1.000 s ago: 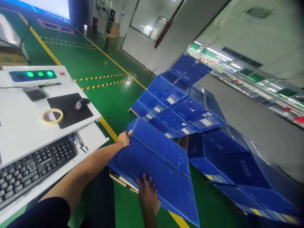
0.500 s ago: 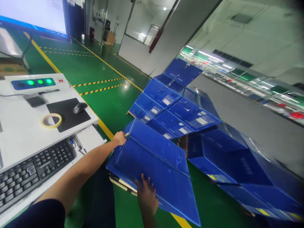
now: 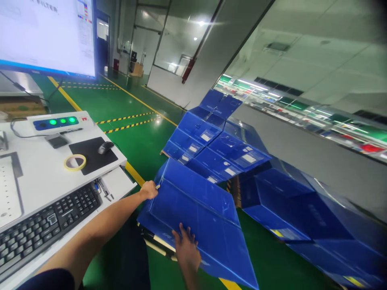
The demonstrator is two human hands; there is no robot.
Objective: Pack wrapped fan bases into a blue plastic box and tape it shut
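Observation:
A large blue box (image 3: 193, 225), its surface glossy and its top seam running lengthwise, stands tilted in view in front of me. At its far left edge my left hand (image 3: 148, 190) is closed, and a small pale yellow object (image 3: 157, 187) pokes out past its fingers; its kind is too small to make out. Flat on the near part of the box rests my right hand (image 3: 186, 249), fingers spread and holding nothing. Cream-coloured edges (image 3: 165, 243) show beneath the box's near left side.
Stacked blue boxes (image 3: 217, 137) with white labels stand beyond, and more blue boxes (image 3: 290, 201) line the right. To the left, a white desk (image 3: 39, 177) carries a keyboard (image 3: 51, 225), a mouse (image 3: 105, 148), a yellow tape roll (image 3: 75, 162) and a monitor (image 3: 48, 36).
My view has shifted, so the desk and monitor appear lower and further right. Both hands keep their places on the blue box, the left still closed at its edge.

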